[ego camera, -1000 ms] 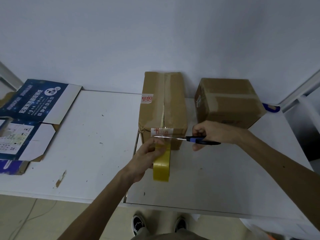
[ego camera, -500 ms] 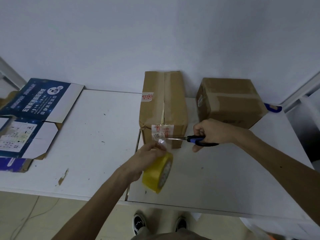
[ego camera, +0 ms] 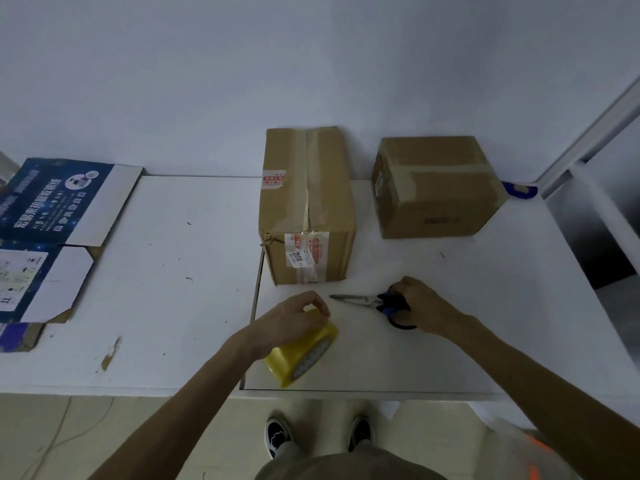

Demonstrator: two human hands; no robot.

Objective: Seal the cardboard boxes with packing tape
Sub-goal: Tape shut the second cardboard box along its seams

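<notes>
A long cardboard box (ego camera: 308,209) stands in the middle of the white table (ego camera: 166,278), with tape running along its top seam and down its near face. A second taped box (ego camera: 436,188) sits to its right. My left hand (ego camera: 294,323) grips a yellow roll of packing tape (ego camera: 304,355) near the table's front edge. My right hand (ego camera: 419,306) holds blue-handled scissors (ego camera: 367,301), which lie low over the table with the blades pointing left, in front of the long box.
Flattened blue printed cartons (ego camera: 52,230) lie at the table's left end. A blue item (ego camera: 519,190) sits behind the right box. A seam (ego camera: 256,306) splits the tabletop. The wall is just behind the boxes. My shoes (ego camera: 318,438) show below the table edge.
The tape strip has been cut free from the roll and now lies on the box's near face. Both hands have dropped away from the box toward the table's front, roll and scissors with them.
</notes>
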